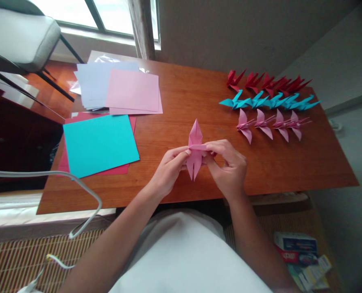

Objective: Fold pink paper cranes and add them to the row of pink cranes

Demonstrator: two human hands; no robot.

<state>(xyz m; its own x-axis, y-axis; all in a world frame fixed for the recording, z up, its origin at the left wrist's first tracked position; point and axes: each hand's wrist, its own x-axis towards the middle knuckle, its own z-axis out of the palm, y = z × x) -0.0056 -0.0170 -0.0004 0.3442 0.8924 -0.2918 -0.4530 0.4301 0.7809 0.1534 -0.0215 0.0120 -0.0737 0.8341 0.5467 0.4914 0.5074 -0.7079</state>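
Note:
A partly folded piece of pink origami paper [195, 165] is held upright between my two hands, above the front part of the wooden table. It has a pointed top, a narrow flap across its middle and a split lower end. My left hand [172, 165] pinches its left side, thumb in front near the flap. On the other side, my right hand [228, 162] grips the end of the flap between thumb and fingers. Some fingertips of both hands are hidden behind the paper.
Rows of red cranes [269, 84], blue cranes [271, 101] and pink cranes [264, 123] stand at the table's right. Pink sheets [134, 91], pale sheets [92, 85] and turquoise sheets [101, 144] lie left. A white cable [89, 191] loops near the table's [156, 130] left front corner.

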